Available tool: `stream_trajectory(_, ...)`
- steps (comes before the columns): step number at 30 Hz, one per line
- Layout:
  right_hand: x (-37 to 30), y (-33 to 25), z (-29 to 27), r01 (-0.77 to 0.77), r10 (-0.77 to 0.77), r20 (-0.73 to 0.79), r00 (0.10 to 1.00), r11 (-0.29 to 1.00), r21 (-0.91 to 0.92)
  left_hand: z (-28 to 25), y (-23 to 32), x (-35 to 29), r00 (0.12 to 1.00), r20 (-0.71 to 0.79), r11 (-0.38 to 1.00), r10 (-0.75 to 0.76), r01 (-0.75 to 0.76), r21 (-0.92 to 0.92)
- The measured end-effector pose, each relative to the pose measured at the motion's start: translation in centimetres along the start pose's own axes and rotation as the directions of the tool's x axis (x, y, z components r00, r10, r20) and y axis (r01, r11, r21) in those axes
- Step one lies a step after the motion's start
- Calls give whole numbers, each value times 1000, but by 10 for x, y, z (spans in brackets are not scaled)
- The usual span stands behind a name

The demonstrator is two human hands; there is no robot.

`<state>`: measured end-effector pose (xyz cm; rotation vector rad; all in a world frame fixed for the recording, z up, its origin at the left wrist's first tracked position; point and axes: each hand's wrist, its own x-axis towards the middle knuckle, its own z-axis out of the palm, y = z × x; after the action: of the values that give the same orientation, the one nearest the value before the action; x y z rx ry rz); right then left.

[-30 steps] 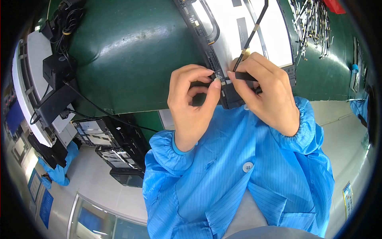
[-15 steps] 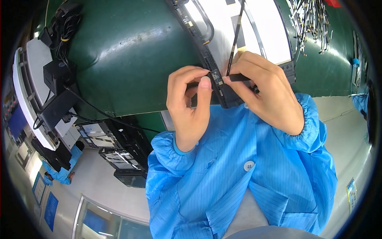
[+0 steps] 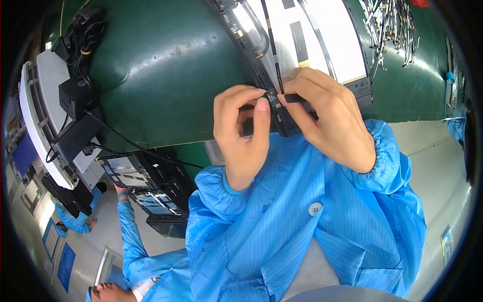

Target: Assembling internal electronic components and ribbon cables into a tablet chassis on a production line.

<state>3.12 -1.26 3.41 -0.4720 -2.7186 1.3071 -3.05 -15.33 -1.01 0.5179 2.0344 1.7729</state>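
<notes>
Strip (image 3: 273,43), thin and dark with a few paler bands, runs up and away from the person's right hand (image 3: 326,113), its near end between the thumb and the bent forefinger, which are pressed together on it. From where I stand, its long axis points away from the person's chest and tips slightly to the left at the far end, so it lies nearly in line with the slim edge of the black frame (image 3: 286,125) beneath. That edge, with its row of small parts (image 3: 273,100), passes between the two hands; the near end of the strip sits just to its right, over the white sheet's side, and the right hand is the nearer one to it. A short dark piece (image 3: 296,98) is also caught in the right hand's grip, though I cannot tell whether it belongs to the strip. The left hand (image 3: 244,131) waits on the other side, its thumb and forefinger a little apart, tips close by the frame's edge with nothing clear between them; whether they touch it I cannot tell. The white sheet (image 3: 344,50) fills the frame beyond the knuckles, a loose heap of similar strips (image 3: 388,30) lies farther right on the green table (image 3: 166,95), and a co-worker's hand (image 3: 119,191) is by the stacked panels (image 3: 173,178).
</notes>
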Motion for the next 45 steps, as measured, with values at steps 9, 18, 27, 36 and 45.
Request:
stream_trajectory(9, -2, -1, 1, -15, 15, 5, 1000, 1000, 26, 3, 9, 7, 1000, -5, 999, -20, 20, 42)
stream_trajectory(18, 1, -4, -5, 17, -40, 80, 996, 962, 271, -6, 7, 6, 995, 54, 995, -89, 92, -46)
stream_trajectory(27, -7, 0, 6, -11, 8, -38, 999, 998, -59, -31, 14, -25, 885, 316, 940, -341, 330, 88)
stream_trajectory(36, -7, -14, -14, -132, 120, 54, 991, 891, 434, -23, 26, -10, 908, 336, 900, -250, 345, -265)
stream_trajectory(45, -9, -6, -10, 189, -171, -84, 982, 927, 323, -14, 20, 5, 991, 100, 995, 90, -94, 28)
